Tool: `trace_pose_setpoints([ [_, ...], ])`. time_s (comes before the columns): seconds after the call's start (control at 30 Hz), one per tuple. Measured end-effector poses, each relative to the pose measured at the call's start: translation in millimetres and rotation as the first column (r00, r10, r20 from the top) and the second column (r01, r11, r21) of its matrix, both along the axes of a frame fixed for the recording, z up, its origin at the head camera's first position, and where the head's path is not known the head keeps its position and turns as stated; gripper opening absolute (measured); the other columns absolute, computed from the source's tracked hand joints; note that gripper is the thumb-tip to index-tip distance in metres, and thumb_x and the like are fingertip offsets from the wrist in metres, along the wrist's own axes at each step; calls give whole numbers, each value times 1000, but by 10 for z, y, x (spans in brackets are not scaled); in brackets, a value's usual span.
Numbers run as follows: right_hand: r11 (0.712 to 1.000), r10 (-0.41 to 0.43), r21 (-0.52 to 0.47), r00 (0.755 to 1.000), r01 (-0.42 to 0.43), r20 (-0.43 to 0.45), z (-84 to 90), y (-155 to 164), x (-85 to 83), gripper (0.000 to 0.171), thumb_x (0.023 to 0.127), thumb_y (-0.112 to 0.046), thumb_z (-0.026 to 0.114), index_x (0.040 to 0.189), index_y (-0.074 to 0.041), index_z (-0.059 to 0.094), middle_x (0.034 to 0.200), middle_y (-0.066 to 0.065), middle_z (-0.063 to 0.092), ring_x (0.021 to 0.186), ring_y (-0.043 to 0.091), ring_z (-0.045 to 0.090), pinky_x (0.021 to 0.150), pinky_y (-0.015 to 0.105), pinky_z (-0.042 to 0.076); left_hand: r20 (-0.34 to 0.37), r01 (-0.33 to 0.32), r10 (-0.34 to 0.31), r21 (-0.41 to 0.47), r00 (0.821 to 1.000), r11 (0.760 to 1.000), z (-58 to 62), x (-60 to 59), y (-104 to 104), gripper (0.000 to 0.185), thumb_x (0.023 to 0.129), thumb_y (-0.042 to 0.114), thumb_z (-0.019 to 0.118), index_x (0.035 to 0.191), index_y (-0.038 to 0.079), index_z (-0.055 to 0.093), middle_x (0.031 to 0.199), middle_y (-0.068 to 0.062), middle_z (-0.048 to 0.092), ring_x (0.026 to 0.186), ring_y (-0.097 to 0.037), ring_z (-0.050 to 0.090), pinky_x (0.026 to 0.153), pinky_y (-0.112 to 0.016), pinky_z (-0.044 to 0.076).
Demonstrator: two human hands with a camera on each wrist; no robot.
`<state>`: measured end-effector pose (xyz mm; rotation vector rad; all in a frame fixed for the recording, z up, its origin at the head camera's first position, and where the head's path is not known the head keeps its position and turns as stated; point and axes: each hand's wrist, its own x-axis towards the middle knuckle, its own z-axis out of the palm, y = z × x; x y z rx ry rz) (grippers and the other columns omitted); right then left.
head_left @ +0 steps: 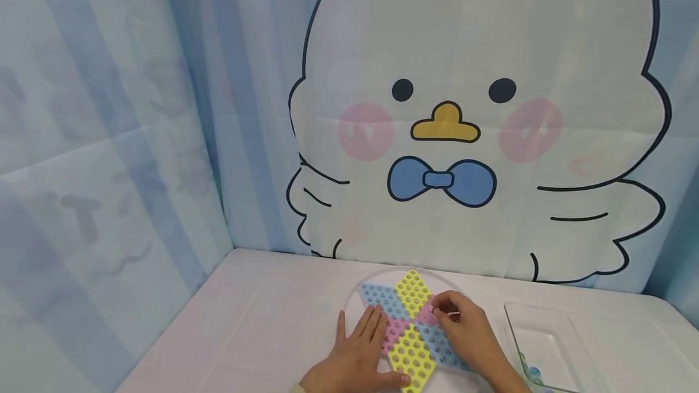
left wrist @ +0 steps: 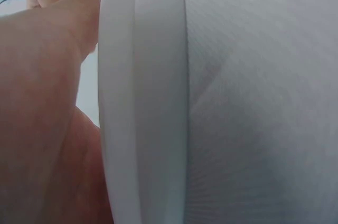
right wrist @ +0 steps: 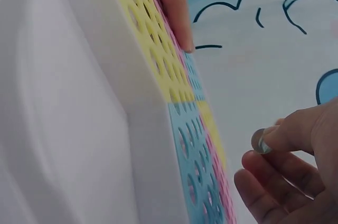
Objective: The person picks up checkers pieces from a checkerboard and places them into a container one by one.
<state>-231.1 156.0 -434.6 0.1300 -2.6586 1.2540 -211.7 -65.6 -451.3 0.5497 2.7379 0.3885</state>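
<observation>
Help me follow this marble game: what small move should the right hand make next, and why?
Probably lower the marble into a hole of the star board. The right hand pinches it just above the board, while the left hand rests flat on the board, steadying it.

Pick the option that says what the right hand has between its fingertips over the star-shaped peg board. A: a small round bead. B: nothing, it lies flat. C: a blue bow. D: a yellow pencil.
A: in the right wrist view the right hand pinches a small round bead beside the peg board.
</observation>
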Motion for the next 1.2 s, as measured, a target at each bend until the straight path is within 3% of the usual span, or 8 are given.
trace_pose_setpoints([
  [0.2,999,-27,37,1000,27,3,59,98,12,16,92,-6,64,107,-10,66,105,2,69,99,15,64,85,31,54,1,-2,2,3,1000,1000,-5,5,4,110,79,85,47,160,18,18,168,1,10,156,-19,9,117,-68,0],
  [0.47,997,-25,68,993,33,-118,128,264,74,14,91,-4,66,103,-10,67,101,2,71,94,13,66,78,22,55,0,0,0,10,1000,1000,-17,2,6,109,79,84,48,160,19,16,168,1,9,156,-19,7,117,-69,0],
  [0.6,996,-44,74,992,53,-119,163,334,108,14,90,-2,67,103,-9,66,102,2,70,94,14,65,77,20,54,-4,2,-2,5,1000,1000,-26,-2,-1,109,79,85,47,160,18,16,168,1,9,156,-19,7,117,-69,0],
  [0.83,995,-61,69,982,75,-177,177,472,148,15,90,-3,68,102,-10,67,100,1,70,89,-2,61,76,18,54,-26,22,-22,3,999,1000,-12,5,-12,109,81,85,45,160,17,16,168,0,9,156,-19,7,116,-69,0],
  [1.0,991,-89,88,982,104,-166,192,583,174,15,90,-5,68,105,-9,67,103,3,70,88,-9,57,75,14,52,-16,13,-13,12,1000,1000,-3,12,-5,109,80,84,47,160,17,17,168,0,10,156,-20,8,116,-69,0],
  [1.1,987,-106,107,982,123,-158,192,651,187,16,91,-6,68,107,-9,66,105,4,70,90,-4,59,75,14,51,-16,12,-12,13,1000,1000,-4,14,-6,109,80,85,46,160,16,17,168,-1,9,156,-20,7,117,-69,-1],
  [1.2,982,-119,126,982,137,-146,192,720,196,16,92,-7,67,108,-7,66,106,6,71,94,11,65,76,18,54,-17,13,-13,13,1000,1000,-5,18,-7,110,80,85,45,160,16,17,168,-1,9,156,-20,7,117,-68,-1],
])
